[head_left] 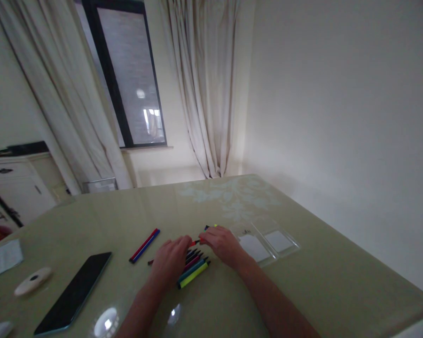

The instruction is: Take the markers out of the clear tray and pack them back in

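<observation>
Your left hand [171,258] pinches a red marker [192,243] in its grip; your right hand [221,240] pinches the red cap [201,241] — dark tip [197,241] between, near the marker row [192,271] on the tabletop [229,300].

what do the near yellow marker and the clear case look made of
Near yellow marker: probably smooth hard plastic, going by its straight, evenly coloured barrel. Clear case: likely rigid, glossy transparent plastic; the tabletop shows through and its edges catch light.
</observation>
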A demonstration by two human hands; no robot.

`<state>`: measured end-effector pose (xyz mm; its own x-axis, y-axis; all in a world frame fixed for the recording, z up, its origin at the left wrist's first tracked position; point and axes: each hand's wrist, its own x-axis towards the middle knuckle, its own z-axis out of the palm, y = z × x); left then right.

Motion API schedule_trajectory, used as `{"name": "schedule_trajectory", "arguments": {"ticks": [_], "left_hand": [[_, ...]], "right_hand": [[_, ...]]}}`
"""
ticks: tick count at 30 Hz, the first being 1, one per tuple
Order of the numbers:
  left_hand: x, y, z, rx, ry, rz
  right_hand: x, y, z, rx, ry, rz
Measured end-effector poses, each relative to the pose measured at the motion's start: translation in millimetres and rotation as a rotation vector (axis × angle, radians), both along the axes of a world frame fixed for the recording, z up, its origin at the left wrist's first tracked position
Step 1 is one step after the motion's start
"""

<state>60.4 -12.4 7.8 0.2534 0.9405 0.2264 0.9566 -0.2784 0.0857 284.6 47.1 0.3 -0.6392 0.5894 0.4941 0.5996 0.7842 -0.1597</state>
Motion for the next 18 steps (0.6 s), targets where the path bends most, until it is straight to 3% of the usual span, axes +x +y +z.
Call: {"name": "schedule_trajectory", "arguments": {"ticks": [4,6,8,12,18], "left_hand": [[-34,7,1.7,-0.007,-0.144,0.401],[-48,12,-2.4,0.017,-0.201,0.510],[-54,15,-8.2,0.018,-0.211,0.515],[-56,17,-14.7,-0.052,-0.217,0.438],[-71,14,-11.3,-0.004,-0.156,0.616]], "right_hand": [[41,19,5,-0.012,0.356,-0.241],[44,22,4,-0.051,0.400,-0.307],[32,18,0,-0.117,0.347,-0.314],[-12,3,-9,-0.221,0.119,-0.181],[-29,-7,-8,-0.269,-0.001,-0.210]]}}
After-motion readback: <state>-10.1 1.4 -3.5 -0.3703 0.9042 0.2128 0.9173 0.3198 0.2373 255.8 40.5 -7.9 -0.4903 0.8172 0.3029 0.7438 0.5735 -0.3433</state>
